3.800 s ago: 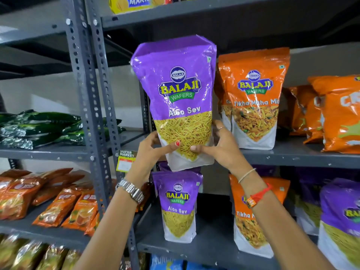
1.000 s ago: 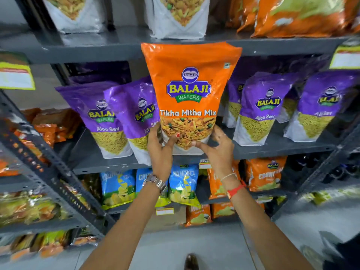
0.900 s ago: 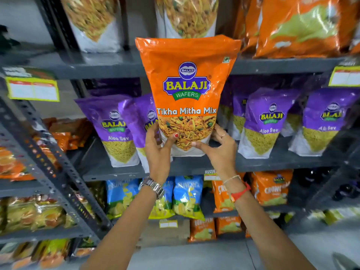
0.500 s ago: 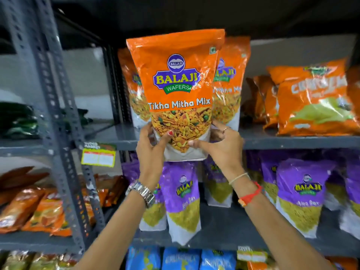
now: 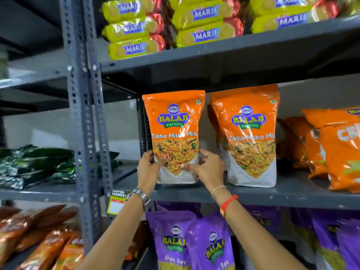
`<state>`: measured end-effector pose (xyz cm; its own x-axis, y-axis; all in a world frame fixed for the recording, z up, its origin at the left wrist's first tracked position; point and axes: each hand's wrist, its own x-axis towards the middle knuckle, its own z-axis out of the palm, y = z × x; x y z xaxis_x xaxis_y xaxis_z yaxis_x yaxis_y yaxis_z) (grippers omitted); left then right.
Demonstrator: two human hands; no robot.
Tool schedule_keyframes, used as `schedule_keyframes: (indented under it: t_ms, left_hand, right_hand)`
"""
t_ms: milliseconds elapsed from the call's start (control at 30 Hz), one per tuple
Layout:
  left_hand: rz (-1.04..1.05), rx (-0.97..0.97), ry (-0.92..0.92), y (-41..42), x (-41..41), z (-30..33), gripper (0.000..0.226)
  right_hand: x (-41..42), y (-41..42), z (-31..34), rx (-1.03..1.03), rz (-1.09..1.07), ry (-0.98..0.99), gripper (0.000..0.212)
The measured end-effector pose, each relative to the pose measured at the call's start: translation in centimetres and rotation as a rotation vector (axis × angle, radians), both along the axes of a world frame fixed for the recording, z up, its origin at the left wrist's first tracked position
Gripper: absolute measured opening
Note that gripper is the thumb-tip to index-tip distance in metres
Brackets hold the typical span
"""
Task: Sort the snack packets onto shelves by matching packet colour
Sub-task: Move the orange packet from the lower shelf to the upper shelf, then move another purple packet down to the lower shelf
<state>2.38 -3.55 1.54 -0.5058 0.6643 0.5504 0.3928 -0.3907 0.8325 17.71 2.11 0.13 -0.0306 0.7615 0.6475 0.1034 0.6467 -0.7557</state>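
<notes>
An orange Tikha Mitha Mix packet [image 5: 173, 121] stands upright at the left end of the grey middle shelf [image 5: 272, 193]. My left hand [image 5: 149, 168] grips its lower left side and my right hand [image 5: 206, 168] its lower right side. Its base rests on or just above the shelf board. A second orange Tikha Mitha Mix packet [image 5: 248, 133] stands right beside it. More orange packets [image 5: 335, 149] fill the right end of that shelf. Purple Aloo Sev packets [image 5: 192, 244] stand on the shelf below.
Yellow Marie biscuit rolls [image 5: 196, 22] lie on the top shelf. A perforated grey upright [image 5: 85, 121] divides the rack. The left bay holds dark green packets [image 5: 35, 166] and brown-orange packets [image 5: 33, 236] lower down. A yellow price label [image 5: 116, 201] hangs on the shelf edge.
Both hands carried the orange packet up from the purple shelf and set it back onto the orange shelf, left of the matching packet. The view tilted upward.
</notes>
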Motion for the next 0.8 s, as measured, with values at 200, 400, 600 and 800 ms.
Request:
schedule_keyframes:
  t_ms: [200,400,600,800]
  left_hand:
    - [-0.004,-0.041,-0.062,1.7,-1.1,-1.1,0.045]
    - [0.026,-0.047,-0.06,2.7,-1.2,-1.5,0.051]
    - [0.036,-0.036,0.004,3.0,-1.6,-1.5,0.036]
    - [0.012,-0.023,0.028,3.7,-2.4,-1.9,0.018]
  right_hand:
    - [-1.7,1.8,-0.9,-0.042,-0.008,-0.023,0.055]
    - [-1.7,2.5,-0.9,-0.036,0.016,-0.033,0.055]
    - [-1.5,2.0,-0.9,0.011,0.018,-0.066,0.059]
    - [-1.4,1.7,-1.1,0.011,0.015,-0.08,0.06]
